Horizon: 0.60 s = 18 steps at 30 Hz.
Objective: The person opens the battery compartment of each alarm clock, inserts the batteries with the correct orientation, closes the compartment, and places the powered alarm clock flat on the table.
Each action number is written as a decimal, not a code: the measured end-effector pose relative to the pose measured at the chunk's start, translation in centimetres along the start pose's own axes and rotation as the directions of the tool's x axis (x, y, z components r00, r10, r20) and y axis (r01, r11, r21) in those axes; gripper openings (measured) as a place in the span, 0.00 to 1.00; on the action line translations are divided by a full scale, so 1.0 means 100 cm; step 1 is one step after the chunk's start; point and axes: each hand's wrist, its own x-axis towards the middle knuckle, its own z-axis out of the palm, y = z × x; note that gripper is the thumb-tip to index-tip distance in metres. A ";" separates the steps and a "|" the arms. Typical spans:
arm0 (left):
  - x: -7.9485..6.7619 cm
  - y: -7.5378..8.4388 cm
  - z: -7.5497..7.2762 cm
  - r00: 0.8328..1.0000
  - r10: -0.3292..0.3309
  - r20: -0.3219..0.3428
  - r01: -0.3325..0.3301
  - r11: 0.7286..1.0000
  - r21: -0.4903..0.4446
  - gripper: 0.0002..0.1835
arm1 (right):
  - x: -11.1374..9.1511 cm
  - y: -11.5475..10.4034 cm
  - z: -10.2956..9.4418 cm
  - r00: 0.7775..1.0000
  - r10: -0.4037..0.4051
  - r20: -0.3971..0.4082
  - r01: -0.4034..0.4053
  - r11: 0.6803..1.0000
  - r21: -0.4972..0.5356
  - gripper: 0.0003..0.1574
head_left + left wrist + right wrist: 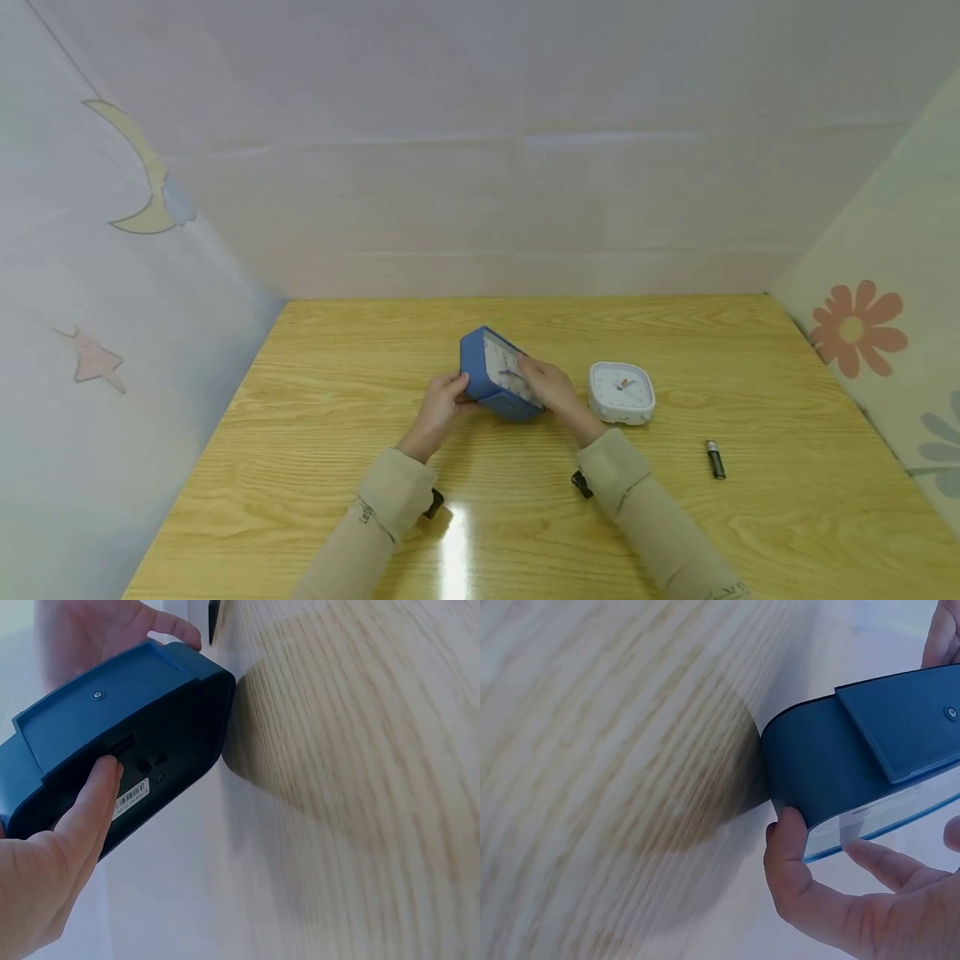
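The wooden table spreads beneath the tilted blue clock, which the left hand grips, thumb on its left side and fingers against its back, while the right hand, fingers loosely spread, touches its face and lower right edge. Right of the blue clock rests a white clock; farther right of it lies a battery.
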 end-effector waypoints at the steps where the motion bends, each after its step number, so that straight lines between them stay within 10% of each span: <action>1: 0.000 0.000 0.000 1.000 -0.002 -0.004 0.002 1.000 -0.001 0.20 | 0.000 0.000 -0.001 1.000 -0.003 -0.005 0.003 1.000 -0.015 0.37; 18: 0.003 -0.004 -0.010 0.992 -0.114 -0.046 0.106 0.985 -0.138 0.28 | 0.000 0.011 -0.004 0.993 -0.099 -0.056 0.082 0.963 -0.258 0.36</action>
